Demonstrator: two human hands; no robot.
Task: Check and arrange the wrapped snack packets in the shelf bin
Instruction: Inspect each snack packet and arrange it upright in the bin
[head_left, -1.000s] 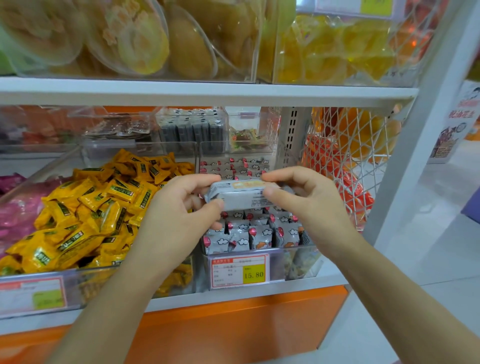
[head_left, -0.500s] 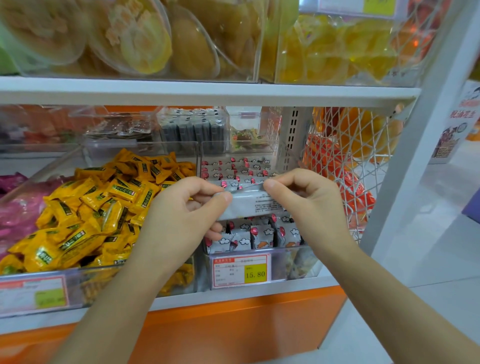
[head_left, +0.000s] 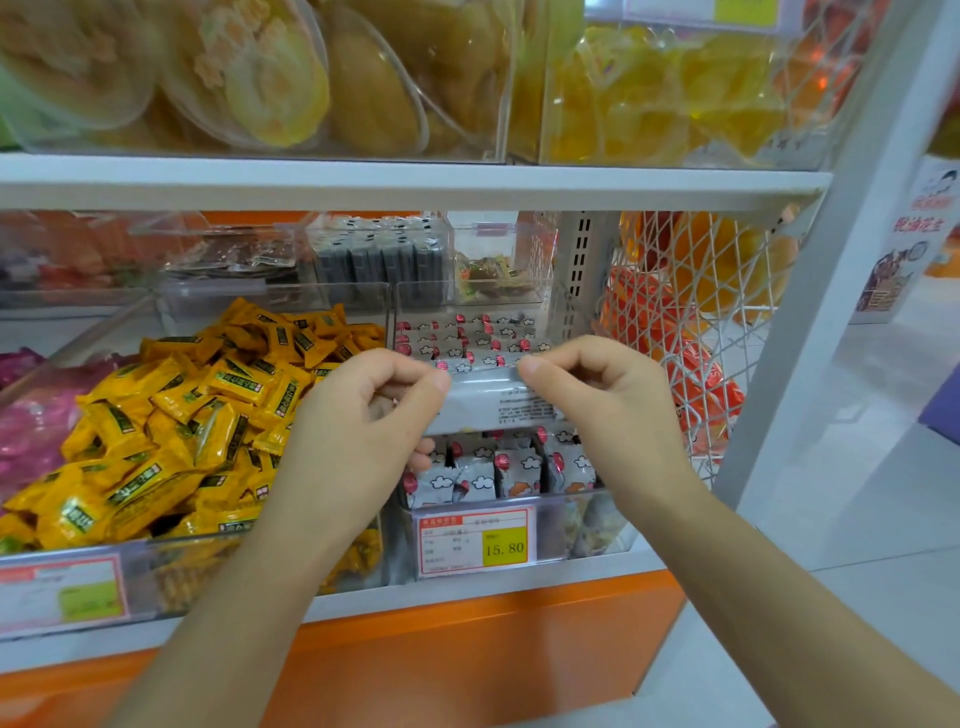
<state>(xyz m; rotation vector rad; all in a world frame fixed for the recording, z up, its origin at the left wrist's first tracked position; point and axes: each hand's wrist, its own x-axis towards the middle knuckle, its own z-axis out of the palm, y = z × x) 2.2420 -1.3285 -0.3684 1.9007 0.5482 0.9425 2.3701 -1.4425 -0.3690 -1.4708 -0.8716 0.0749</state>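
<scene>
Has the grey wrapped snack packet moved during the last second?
Yes. The grey packet turned over, printed back now showing, yet stays above the red-edged price label.

- A shop: a clear bin (head_left: 582, 525) under the right hand (head_left: 613, 410) holds rows matching the grey packet (head_left: 483, 400) both hands pinch.
- Price label (head_left: 475, 543) reading 15.80, below the hands.
- Heaped yellow packets (head_left: 171, 431), left of the left hand (head_left: 358, 431).
- White shelf board (head_left: 415, 182) above the hands, stacked with clear tubs (head_left: 260, 78).
- Wire basket (head_left: 737, 332) of orange packs (head_left: 698, 387), right of the right hand.

Bare forearms (head_left: 249, 597); the left hand (head_left: 358, 426) perhaps wears a thin ring (head_left: 395, 400).
</scene>
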